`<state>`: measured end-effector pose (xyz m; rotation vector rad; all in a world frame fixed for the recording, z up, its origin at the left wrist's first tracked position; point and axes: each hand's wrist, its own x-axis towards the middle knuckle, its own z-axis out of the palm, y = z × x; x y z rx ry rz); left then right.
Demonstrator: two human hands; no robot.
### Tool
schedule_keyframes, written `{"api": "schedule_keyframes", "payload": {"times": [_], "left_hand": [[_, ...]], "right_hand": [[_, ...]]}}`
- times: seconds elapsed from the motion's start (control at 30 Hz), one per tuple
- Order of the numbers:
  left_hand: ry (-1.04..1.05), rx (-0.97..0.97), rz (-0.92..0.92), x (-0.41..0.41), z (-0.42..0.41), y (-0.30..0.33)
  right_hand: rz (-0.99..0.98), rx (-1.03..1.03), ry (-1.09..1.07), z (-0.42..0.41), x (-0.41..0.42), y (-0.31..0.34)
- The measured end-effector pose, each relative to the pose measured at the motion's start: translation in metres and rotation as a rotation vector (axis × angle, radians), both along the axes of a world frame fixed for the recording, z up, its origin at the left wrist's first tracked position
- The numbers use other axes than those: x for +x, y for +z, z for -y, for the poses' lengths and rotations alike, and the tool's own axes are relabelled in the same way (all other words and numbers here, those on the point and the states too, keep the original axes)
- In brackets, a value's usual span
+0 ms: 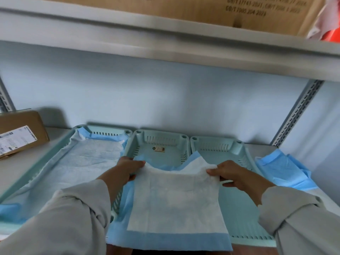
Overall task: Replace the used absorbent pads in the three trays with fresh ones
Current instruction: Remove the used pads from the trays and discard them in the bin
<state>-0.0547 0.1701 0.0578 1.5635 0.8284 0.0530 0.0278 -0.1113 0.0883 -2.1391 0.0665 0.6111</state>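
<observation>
Three pale green trays stand side by side on a shelf. The left tray [55, 150] is lined with a white and blue pad [81, 162]. The middle tray [161, 138] shows a bare far floor with a small sticker. Over its near half I hold a white pad with a blue border [176, 205]. My left hand [128, 168] grips the pad's far left corner and my right hand [237, 175] grips its far right corner. The pad's near edge hangs over the shelf front. The right tray [217, 144] has a bare floor.
A crumpled blue pad [283, 168] lies on the shelf right of the trays. A brown cardboard box [20, 133] sits at the left. A shelf board [165, 45] with a large carton runs overhead. A slotted metal upright [298, 113] stands at the back right.
</observation>
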Motion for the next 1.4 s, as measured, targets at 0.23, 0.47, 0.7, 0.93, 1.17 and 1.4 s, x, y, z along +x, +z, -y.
{"api": "schedule_keyframes", "payload": {"times": [0.23,0.47,0.7,0.93,1.17,1.4], "left_hand": [[-0.213,0.395,0.062,-0.009,-0.017,0.058],[-0.279,0.455,0.010,-0.014,-0.020,0.094],[-0.392,0.350,-0.036,-0.011,-0.004,0.091],[0.028,-0.118,0.326,0.020,0.014,0.091],[0.099,0.026,0.773,0.025,0.023,0.106],[0.001,0.346,0.134,-0.015,0.029,-0.016]], "right_hand": [[0.086,0.325,-0.301,-0.006,0.002,0.036],[0.087,0.657,-0.387,-0.016,-0.008,0.074],[0.161,0.696,-0.495,-0.007,-0.003,0.061],[0.409,0.841,-0.615,-0.013,0.021,0.065],[0.506,1.050,-0.664,-0.009,0.021,0.076],[0.102,0.262,-0.419,0.026,-0.021,-0.040]]}}
